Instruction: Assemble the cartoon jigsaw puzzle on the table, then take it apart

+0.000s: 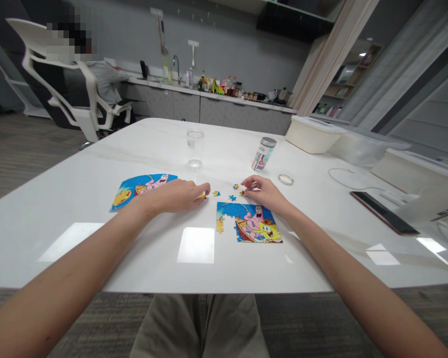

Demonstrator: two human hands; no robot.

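A partly assembled cartoon jigsaw puzzle point(252, 223) lies flat on the white table point(97, 219) in front of me. My right hand point(263, 191) rests just above its top edge, fingers pinched on a small puzzle piece point(242, 192). My left hand point(182, 195) lies to the left, fingers curled, a yellow piece point(203, 196) at its fingertips. Loose pieces point(216, 193) sit between the two hands. A printed reference picture point(142, 188) of the same cartoon lies under my left wrist side.
A clear glass point(194, 147), a lidded puzzle tube point(263, 154) and a round lid point(285, 179) stand beyond the hands. A phone point(384, 212), a cable and white storage boxes point(313, 133) are at right. A person sits in a white chair point(59, 84) at the far left.
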